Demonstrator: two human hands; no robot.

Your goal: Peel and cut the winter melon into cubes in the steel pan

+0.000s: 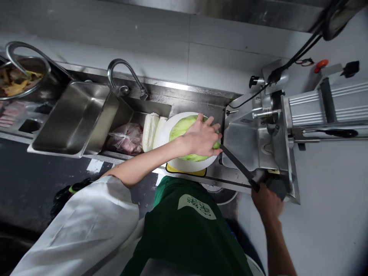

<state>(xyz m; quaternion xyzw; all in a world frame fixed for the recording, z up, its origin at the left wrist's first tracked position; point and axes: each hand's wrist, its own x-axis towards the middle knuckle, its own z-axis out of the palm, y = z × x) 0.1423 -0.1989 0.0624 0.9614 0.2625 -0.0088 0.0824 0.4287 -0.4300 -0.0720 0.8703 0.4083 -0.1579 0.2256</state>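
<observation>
A pale green cabbage (181, 132) lies on a round white board (169, 130) set over the sink. My left hand (202, 136) rests on top of the cabbage with its fingers curved around it. My right hand (266, 201) is closed on the dark handle of a long knife (237, 165). The blade slants up and left, and its tip meets the cabbage's right side just beside my left fingers. A metal slicing machine (258, 142) stands right behind the knife.
Two white radishes (151, 130) and a plastic bag of pinkish food (126, 138) lie in the sink under a curved tap (126, 73). An empty steel pan (74, 119) sits to the left, with a bowl of scraps (17, 80) beyond it. I wear a green apron (186, 234).
</observation>
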